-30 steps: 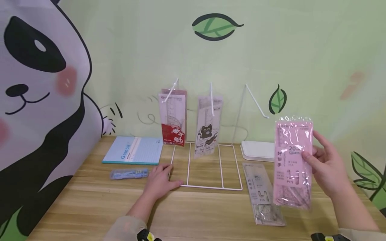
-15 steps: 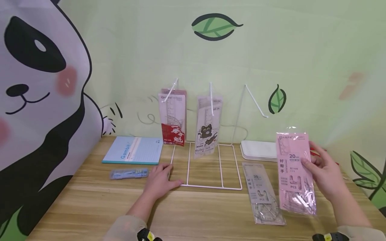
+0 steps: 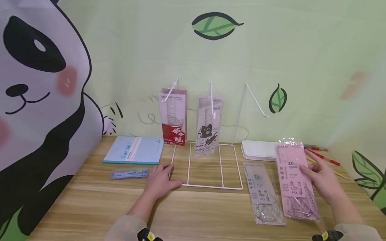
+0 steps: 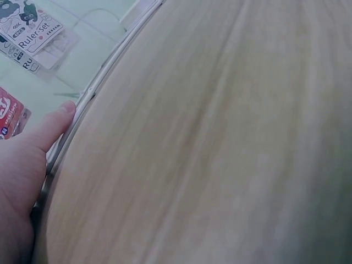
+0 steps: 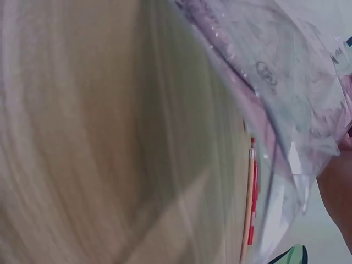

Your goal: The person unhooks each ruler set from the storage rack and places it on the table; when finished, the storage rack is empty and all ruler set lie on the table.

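Pink packet (image 3: 293, 182) shows its "20" only in the head view.

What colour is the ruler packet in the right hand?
Pink; the packet shows best in the head view.

Light beige sleeves (image 3: 125, 228), black wrist-worn devices (image 3: 335, 235) bearing yellow patches (image 3: 150, 236)

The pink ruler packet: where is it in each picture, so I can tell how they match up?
Head: the pink ruler packet is in the lower right, held by the right hand.
Left wrist: not in this picture.
Right wrist: the packet is in the upper right, seen close up through its clear wrapping.
Shared landmark: the wooden tabletop shows in all three views.
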`<state>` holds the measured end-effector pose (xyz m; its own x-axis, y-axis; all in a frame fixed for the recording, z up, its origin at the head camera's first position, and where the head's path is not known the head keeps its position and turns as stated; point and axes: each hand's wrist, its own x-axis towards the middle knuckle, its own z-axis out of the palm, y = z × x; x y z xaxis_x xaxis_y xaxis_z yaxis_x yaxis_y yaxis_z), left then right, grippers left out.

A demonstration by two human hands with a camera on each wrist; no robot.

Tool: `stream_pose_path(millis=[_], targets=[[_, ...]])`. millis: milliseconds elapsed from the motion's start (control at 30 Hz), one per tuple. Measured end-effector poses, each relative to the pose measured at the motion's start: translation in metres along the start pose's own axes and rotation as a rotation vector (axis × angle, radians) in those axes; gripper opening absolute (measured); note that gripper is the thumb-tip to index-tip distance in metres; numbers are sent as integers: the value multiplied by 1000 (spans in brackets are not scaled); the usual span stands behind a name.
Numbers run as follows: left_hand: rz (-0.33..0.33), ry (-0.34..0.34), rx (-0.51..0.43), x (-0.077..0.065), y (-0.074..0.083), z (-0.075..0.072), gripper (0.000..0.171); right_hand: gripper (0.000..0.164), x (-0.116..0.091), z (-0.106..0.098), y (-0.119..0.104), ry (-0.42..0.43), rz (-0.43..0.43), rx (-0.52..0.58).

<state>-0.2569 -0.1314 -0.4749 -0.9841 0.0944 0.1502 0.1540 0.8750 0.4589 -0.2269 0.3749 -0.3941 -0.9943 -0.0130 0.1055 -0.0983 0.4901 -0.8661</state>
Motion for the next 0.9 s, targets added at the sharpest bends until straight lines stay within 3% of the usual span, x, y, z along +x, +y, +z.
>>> stream_pose_path(millis=[400, 667, 900], targets=[[2, 3, 1, 1, -1, -2, 84, 69, 8, 6, 16, -32, 40, 1], [10, 4, -12, -1, -3, -3, 85, 69, 15, 11, 23, -54, 21, -131], [19, 10, 4, 0, -3, -1, 85, 72, 13, 11, 30, -98, 79, -185]])
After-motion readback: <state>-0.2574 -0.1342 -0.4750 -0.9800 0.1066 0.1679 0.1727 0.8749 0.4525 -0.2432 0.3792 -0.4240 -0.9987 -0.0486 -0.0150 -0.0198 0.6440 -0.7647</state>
